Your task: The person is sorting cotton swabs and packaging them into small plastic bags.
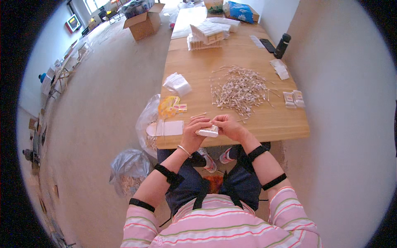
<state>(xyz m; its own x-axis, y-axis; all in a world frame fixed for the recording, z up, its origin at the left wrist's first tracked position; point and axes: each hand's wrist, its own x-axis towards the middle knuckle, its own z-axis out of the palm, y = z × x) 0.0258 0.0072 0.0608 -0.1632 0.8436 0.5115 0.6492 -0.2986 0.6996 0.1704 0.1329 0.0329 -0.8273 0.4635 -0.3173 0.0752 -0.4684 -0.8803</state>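
Note:
A small white pack of cotton swabs (209, 132) is in front of me, over the near edge of the wooden table (285, 123). My left hand (195, 134) is closed around its left side. At the pack's upper right, the fingers of my right hand (230, 127) are pinched together; the fingertips are partly hidden, and they appear to grip the pack's edge. Beyond my hands spreads a heap of loose cotton swabs (244, 90), with a few strays around it. One or two swabs (198, 115) lie just past my left hand.
To the left are a pale card (170, 128), yellow packaging (168, 106) and clear bags (178, 84). Filled packs (293, 99) lie at the right edge. Farther off are stacked swab packs (205, 39), a black bottle (282, 45) and a phone (267, 45). A plastic bag (130, 165) stands on the floor.

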